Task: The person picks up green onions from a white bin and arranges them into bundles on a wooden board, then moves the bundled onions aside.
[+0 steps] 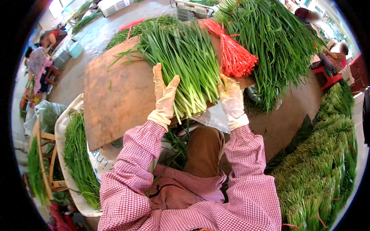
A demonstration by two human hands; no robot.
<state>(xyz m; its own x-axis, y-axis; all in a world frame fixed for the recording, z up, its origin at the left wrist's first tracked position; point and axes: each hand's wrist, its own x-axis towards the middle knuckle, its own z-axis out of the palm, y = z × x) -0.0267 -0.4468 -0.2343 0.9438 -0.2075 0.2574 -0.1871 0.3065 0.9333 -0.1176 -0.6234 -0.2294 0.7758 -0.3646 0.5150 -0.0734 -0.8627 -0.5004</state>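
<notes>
A thick bunch of green chives with pale stem ends lies on a brown wooden board in front of me, its stem ends toward me. My left hand, in a cream glove, presses flat against the bunch's left side. On the bunch's right side my right hand, gloved too, cups the stem ends. Just beyond my right hand a bundle of red tie strings rests on the board.
A large loose heap of chives rises at the back right. Tied bunches are stacked along the right. A white sack with more chives lies at my left beside a wooden chair. Other people sit at both far corners.
</notes>
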